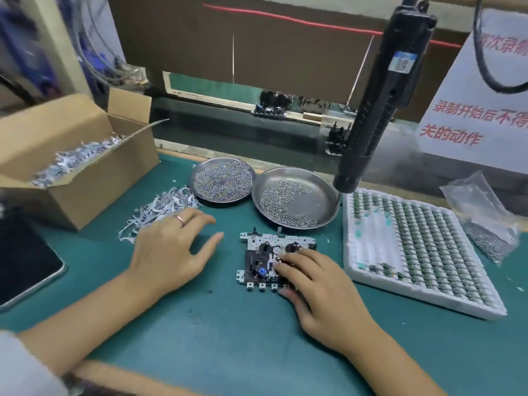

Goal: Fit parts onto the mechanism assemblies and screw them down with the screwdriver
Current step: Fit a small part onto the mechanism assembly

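Green matting covers the bench (200,332), which carries one mechanism (261,260), two steel dishes of screws (223,181) (295,197), one foam tray (411,247) and one cardboard box (71,167). The right hand (320,290) hides the mechanism's right side, its grip curled on something too small to name. The left hand (171,247) lies flat beside it, grip wide. One screwdriver (380,92) hangs above.

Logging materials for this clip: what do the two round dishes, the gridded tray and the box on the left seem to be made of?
Round dishes: likely stainless steel, with a shiny grey reflective rim.
Gridded tray: probably white foam or moulded plastic, with a matte, soft-edged wall; which of the two is unclear.
Box: brown corrugated cardboard, matte, with folded flaps.
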Demonstrator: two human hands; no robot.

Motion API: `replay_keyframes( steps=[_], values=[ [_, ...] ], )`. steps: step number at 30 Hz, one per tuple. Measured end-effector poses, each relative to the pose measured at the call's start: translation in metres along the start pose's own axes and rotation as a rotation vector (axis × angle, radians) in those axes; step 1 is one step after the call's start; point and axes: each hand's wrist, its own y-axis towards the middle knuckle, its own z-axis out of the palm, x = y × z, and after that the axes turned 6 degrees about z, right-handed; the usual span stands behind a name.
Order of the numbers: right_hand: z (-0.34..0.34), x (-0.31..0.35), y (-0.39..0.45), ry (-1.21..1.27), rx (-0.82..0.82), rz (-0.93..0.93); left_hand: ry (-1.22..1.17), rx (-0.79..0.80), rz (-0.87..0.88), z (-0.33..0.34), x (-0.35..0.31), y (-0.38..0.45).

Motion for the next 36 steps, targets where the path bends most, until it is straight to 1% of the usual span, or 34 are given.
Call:
replay_keyframes(
  steps=[2,4,6,9,11,13,15,17,18,20,22,24,26,28,30,32,34,36],
  values=[
    [0.000,-0.002,0.000,0.010,0.007,0.072,0.148,0.028,-0.124,0.004,0.023,0.008],
    [0.000,-0.004,0.001,0.050,0.023,0.109,0.181,0.077,-0.164,0.011,0.039,0.009],
    [-0.001,-0.004,0.001,0.086,0.033,0.121,0.188,0.062,-0.163,0.016,0.046,0.004],
    [-0.003,-0.004,0.001,0.109,0.035,0.122,0.232,-0.019,-0.112,0.017,0.048,-0.001],
    [-0.004,-0.004,0.001,0.140,0.029,0.122,0.210,-0.074,-0.080,0.015,0.047,-0.001],
    [-0.004,-0.004,0.001,0.182,0.015,0.135,0.131,-0.105,-0.132,0.011,0.044,0.001],
    [-0.003,-0.004,0.001,0.220,-0.001,0.150,-0.018,-0.113,-0.302,0.008,0.039,0.004],
    [-0.002,-0.004,0.002,0.259,-0.033,0.174,-0.239,-0.136,-0.477,0.004,0.040,0.010],
    [-0.001,-0.004,0.002,0.281,-0.058,0.185,-0.359,-0.162,-0.538,0.002,0.043,0.013],
    [-0.001,-0.004,0.002,0.320,-0.130,0.196,-0.564,-0.189,-0.596,-0.005,0.044,0.020],
    [0.001,-0.002,0.003,0.374,-0.204,0.209,-0.682,-0.170,-0.545,-0.010,0.038,0.025],
    [0.002,-0.001,0.004,0.442,-0.260,0.226,-0.735,-0.109,-0.445,-0.013,0.024,0.028],
    [0.003,-0.002,0.005,0.477,-0.291,0.234,-0.699,-0.051,-0.360,-0.012,0.011,0.033],
    [0.003,-0.002,0.004,0.491,-0.302,0.235,-0.696,-0.006,-0.322,-0.010,0.001,0.039],
    [0.004,-0.003,0.004,0.526,-0.311,0.250,-0.863,0.080,-0.310,-0.008,-0.012,0.042],
    [0.002,-0.004,0.006,0.580,-0.289,0.268,-1.047,0.207,-0.211,-0.005,-0.030,0.044],
    [0.000,-0.006,0.010,0.628,-0.224,0.255,-1.177,0.333,-0.095,0.002,-0.047,0.044],
    [-0.001,-0.010,0.012,0.640,-0.124,0.228,-1.211,0.393,-0.046,0.011,-0.057,0.045]
  ],
)
